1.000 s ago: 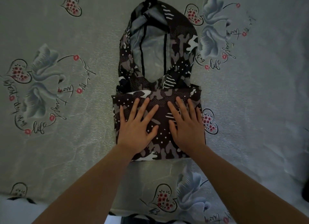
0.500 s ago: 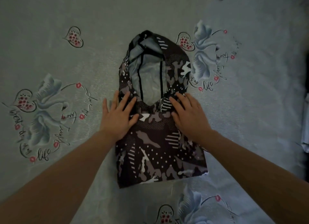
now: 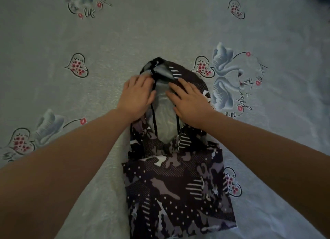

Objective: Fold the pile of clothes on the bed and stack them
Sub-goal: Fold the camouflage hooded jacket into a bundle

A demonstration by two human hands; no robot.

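**Hoodie half folded, hands at the hood**

Hoodie in dark camouflage print lies on the bedsheet at the centre and lower centre of the frame, its body already doubled into a neat rectangle nearest the camera, the hood opened out toward the upper middle with its pale lining showing.

Both hands are on the hood. The left hand lies on the hood's left edge, fingers reaching toward the knotted tip; whether they pinch the cloth or only press it cannot be told. The right hand rests flat on the right side of the hood, fingers extended and spread, holding nothing.

The step in hand looks to be dealing with the hood, the last loose part. The next move probably calls for taking both hood edges and folding it down onto the rectangle, squarely, without dragging the folded body askew. No other clothes or stack are in view.
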